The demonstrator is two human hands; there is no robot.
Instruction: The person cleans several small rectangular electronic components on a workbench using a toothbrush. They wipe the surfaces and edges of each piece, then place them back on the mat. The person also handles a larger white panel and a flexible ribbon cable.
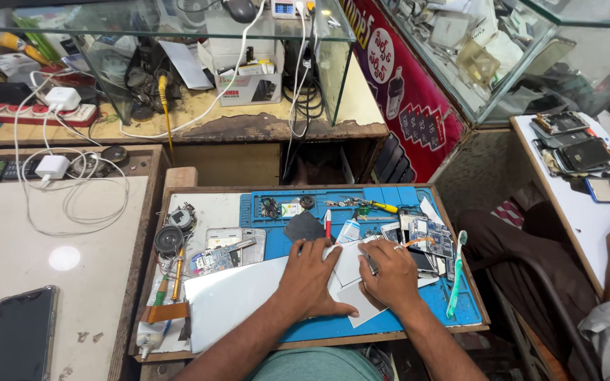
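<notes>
Both hands (pixel 351 279) — palms down, fingers curled — press white sheet (pixel 248 293).

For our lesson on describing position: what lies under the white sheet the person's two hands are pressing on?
Under the white sheet lies the blue work mat, showing around its right and lower edges. The left hand and right hand rest on top. Anything flat beneath the sheet's middle is covered and cannot be seen.

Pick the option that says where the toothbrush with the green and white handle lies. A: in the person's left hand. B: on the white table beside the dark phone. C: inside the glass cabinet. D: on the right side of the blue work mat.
D: the toothbrush lies on the right part of the blue work mat, just right of the right hand, which does not touch it.
</notes>
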